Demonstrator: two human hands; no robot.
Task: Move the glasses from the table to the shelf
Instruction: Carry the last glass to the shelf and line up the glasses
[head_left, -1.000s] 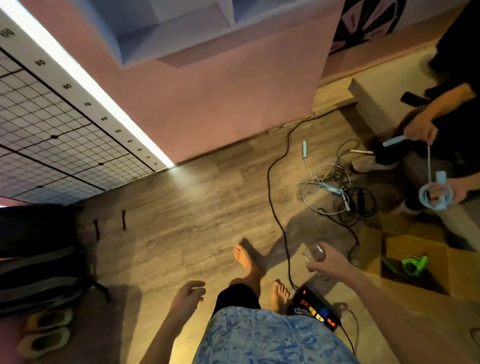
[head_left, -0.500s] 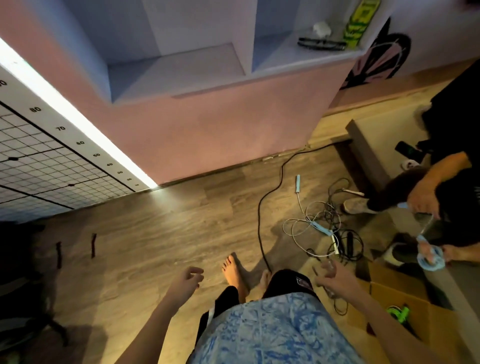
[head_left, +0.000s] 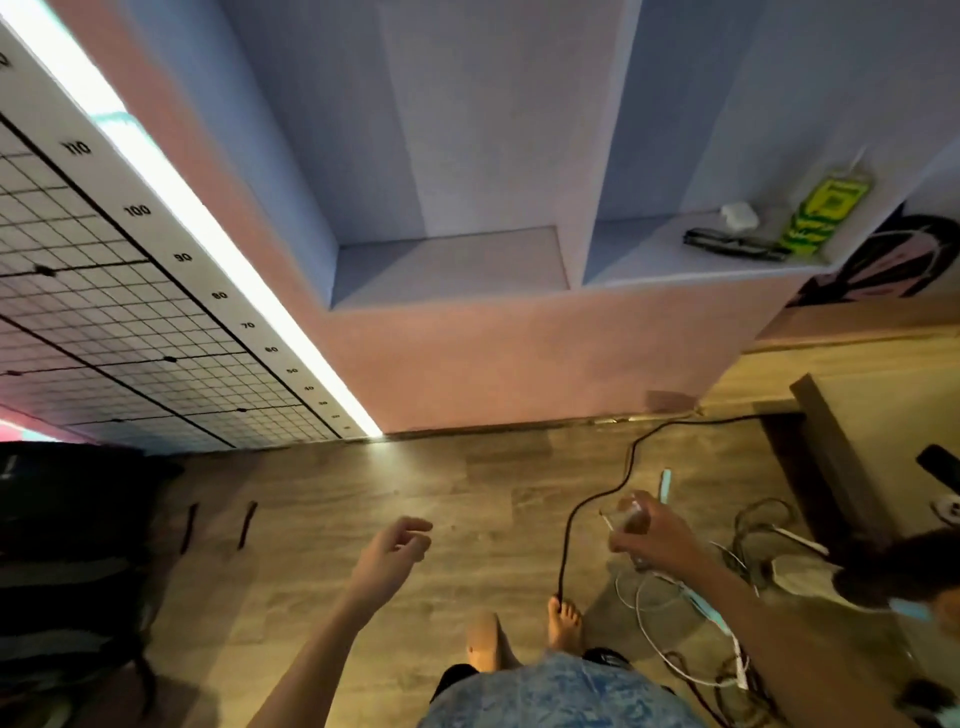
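My right hand is closed around a clear drinking glass, held above the wooden floor at the lower right. My left hand hangs free at the lower middle, fingers loosely curled and holding nothing. Ahead and above stands the pale blue shelf set in a pink wall; its left bay is bare. The right bay holds a dark pair of spectacles, a small white case and a green-yellow packet.
A black cable snakes over the floor past my bare feet. Tangled white and black cords lie at the right. A dark bag sits at the left. Another person's head shows at the right edge.
My view has tilted up and I have stepped closer to the shelf, which now fills the top. My right hand has lifted with the glass. The left hand has risen a little.
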